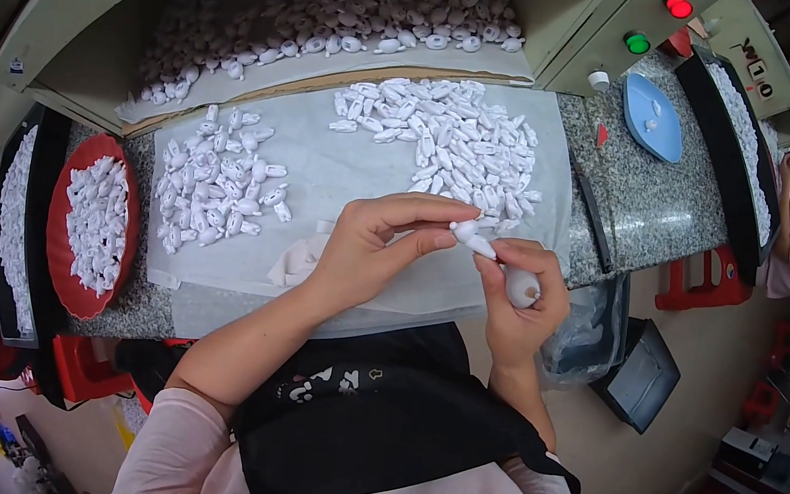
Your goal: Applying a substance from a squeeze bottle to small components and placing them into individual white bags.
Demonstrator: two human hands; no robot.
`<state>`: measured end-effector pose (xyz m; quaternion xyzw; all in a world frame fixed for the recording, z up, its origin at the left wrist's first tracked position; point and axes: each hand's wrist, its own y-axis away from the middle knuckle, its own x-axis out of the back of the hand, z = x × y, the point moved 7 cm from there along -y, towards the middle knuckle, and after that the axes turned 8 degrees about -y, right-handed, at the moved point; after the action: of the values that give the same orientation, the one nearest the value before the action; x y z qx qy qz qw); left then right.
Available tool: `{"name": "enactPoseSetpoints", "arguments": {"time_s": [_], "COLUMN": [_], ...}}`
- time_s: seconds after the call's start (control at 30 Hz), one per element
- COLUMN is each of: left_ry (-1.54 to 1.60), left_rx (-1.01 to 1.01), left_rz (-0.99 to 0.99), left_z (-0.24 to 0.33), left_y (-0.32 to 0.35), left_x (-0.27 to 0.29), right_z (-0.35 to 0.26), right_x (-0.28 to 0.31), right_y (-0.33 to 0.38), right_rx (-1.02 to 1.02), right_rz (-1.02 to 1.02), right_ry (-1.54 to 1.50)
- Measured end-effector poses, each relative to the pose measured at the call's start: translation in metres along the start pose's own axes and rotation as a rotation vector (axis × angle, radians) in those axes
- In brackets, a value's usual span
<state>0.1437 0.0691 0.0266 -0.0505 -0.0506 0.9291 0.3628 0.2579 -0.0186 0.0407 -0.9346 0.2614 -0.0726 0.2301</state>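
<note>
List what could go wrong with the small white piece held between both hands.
The white figurine is pinched only at the fingertips of the left hand and right hand; it may slip and drop off the table edge. A dropped piece could also land in the right-hand pile and be lost among lookalikes.

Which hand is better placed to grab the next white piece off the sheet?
Left, probably. The left hand only pinches the tip of the figure and sits nearer the left pile. The right hand grips the figure's body plus a small rounded tool, so it looks occupied.
</note>
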Motion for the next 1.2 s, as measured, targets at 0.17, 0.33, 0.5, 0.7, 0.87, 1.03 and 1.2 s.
{"name": "enactPoseSetpoints", "arguments": {"time_s": [0.17,0.33,0.5,0.7,0.87,1.03,1.2], "left_ry": [0.002,-0.047,-0.071,-0.308,-0.335,-0.328,0.18], "left_rx": [0.02,0.009,-0.031,-0.216,-0.239,-0.19,0.221], "left_rz": [-0.005,-0.031,-0.077,-0.1,-0.11,-0.148,-0.037], "left_z": [-0.006,-0.001,0.0,0.019,0.025,0.02,-0.014], "left_y": [-0.001,0.002,0.01,0.014,0.005,0.01,0.0], "left_x": [0.0,-0.002,0.001,-0.001,-0.004,-0.006,-0.009], "right_z": [0.003,-0.003,-0.013,-0.011,-0.007,-0.007,0.005], "right_x": [0.001,-0.001,-0.004,-0.005,-0.002,-0.001,0.006], "right_y": [0.0,0.0,0.003,0.006,-0.001,0.007,-0.015], "right_rx": [-0.168,-0.074,-0.081,-0.159,-0.161,-0.188,-0.333], "right_rz": [0.036,-0.021,-0.073,-0.158,-0.182,-0.174,-0.249], "right_ry": [0.027,0.089,0.026,-0.073,-0.077,-0.055,-0.104]}}
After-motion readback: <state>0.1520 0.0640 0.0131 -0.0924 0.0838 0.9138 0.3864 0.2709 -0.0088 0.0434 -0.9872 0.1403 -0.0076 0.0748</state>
